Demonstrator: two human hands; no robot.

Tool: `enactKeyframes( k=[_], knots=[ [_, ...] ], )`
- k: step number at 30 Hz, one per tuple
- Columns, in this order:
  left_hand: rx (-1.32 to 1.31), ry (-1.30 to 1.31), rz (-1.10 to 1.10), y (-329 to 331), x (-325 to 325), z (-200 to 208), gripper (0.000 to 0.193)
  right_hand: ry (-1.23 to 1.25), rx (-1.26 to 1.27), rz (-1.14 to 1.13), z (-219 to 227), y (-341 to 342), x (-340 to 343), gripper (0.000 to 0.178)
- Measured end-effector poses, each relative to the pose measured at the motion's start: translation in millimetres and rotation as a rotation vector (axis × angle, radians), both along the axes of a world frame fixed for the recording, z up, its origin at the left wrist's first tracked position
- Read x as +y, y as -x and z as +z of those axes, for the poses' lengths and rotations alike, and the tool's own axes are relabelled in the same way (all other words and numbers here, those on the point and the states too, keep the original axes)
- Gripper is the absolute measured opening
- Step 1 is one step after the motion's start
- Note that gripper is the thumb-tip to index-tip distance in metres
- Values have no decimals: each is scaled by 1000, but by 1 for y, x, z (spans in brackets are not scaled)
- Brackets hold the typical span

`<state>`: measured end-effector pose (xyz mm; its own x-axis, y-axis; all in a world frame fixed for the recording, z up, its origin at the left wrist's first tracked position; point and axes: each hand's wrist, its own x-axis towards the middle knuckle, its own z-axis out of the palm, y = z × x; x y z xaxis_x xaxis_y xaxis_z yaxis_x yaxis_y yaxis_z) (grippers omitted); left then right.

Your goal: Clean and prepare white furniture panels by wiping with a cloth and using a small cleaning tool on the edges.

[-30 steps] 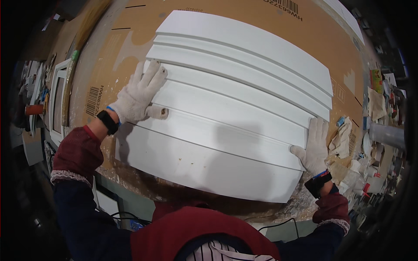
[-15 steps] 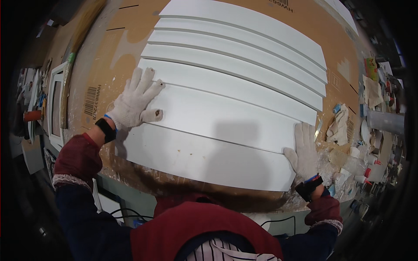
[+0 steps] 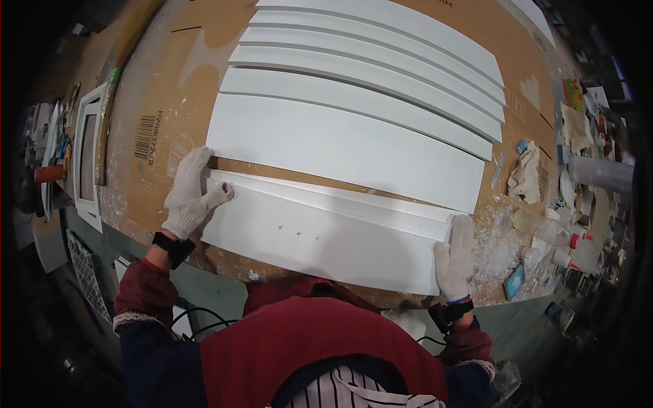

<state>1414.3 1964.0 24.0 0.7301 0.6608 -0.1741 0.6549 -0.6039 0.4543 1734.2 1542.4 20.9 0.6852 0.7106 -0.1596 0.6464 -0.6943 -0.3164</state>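
Several long white boards [image 3: 354, 132] lie overlapping like steps on brown cardboard. The nearest white board [image 3: 320, 234] is apart from the others, with a strip of cardboard showing in the gap, and a stepped ledge runs along its far side. A few small brown spots mark its top. My left hand [image 3: 189, 194], in a white knit glove with worn fingertips, closes around its left end, thumb on top. At its right end my gloved right hand [image 3: 454, 258] presses along the edge, fingers straight and together, thumb over the top. Fingertips under the board are hidden.
The cardboard [image 3: 153, 170] covers the worktable. At the right lie a crumpled cloth [image 3: 525, 175], clear plastic bottles [image 3: 544, 228] with red caps and a small blue packet [image 3: 514, 282]. A white frame [image 3: 88, 156] leans at the left beside a long wrapped strip [image 3: 107, 129].
Both hands have drawn nearer to me and taken the nearest board by its ends. A gap has opened between it and the other boards. My left hand has gone from spread flat to gripping.
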Motion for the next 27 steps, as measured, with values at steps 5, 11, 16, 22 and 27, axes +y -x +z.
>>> enactKeyframes(
  k=[5,11,16,22,27],
  knots=[
    [55,55,109,42,-21,-5,81,-10,-14,41,1,29,-26,65],
    [30,102,177,57,-45,9,70,-101,94,-63,8,45,-26,63],
    [-16,80,270,75,-52,7,48,-120,110,-81,7,46,-29,57],
    [-72,180,432,78,-64,-4,40,-172,90,-194,4,55,-36,56],
    [160,240,640,67,-67,13,62,-168,66,-344,4,74,-41,61]
  ],
)
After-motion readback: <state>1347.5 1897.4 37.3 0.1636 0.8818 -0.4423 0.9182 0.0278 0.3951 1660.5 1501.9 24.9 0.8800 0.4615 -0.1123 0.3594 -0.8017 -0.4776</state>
